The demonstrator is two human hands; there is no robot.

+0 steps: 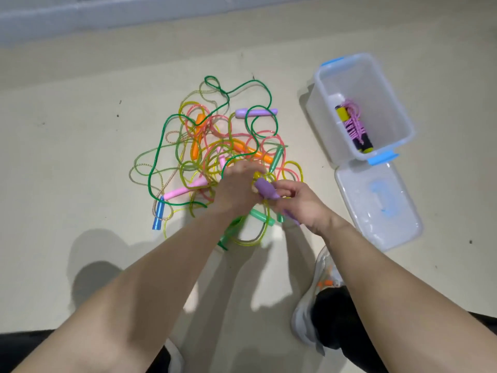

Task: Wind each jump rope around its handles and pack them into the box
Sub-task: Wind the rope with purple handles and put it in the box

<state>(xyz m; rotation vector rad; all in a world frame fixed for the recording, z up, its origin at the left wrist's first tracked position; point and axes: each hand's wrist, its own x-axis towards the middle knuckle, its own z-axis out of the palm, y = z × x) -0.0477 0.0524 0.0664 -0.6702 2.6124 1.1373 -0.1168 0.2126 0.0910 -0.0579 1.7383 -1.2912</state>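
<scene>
Right grip [298, 203], reaching out over a white shoe [312, 305] at the near edge, has its fingers curled round a purple handle [265, 188], held slanting above the floor [67, 157]. Left grip [236, 187] sits just beside it at the handle's tip, where loops of yellow rope [256, 176] gather. It is motion-blurred and seen from the back, so I cannot tell whether its fingers pinch the rope.

Under the hands lies a mint green handle [262, 218]. To the left lie a blue handle [158, 216] and a pink handle [183, 191].

Beyond them spreads the pile of tangled jump ropes [215, 135] in yellow, pink and dark green, with an orange handle [197, 138] in it and a second purple handle [255, 113] at its far side.

To the right, a clear lid [357, 189] with a blue grab lies flat on the floor, touching the near end of the box [390, 103]. That box is clear plastic with blue clips, standing open and well apart from the pile. Inside it rests one wound rope [355, 125]: pink cord wrapped around yellow and black handles.

A grey wall base [80, 12] runs along the far edge.
</scene>
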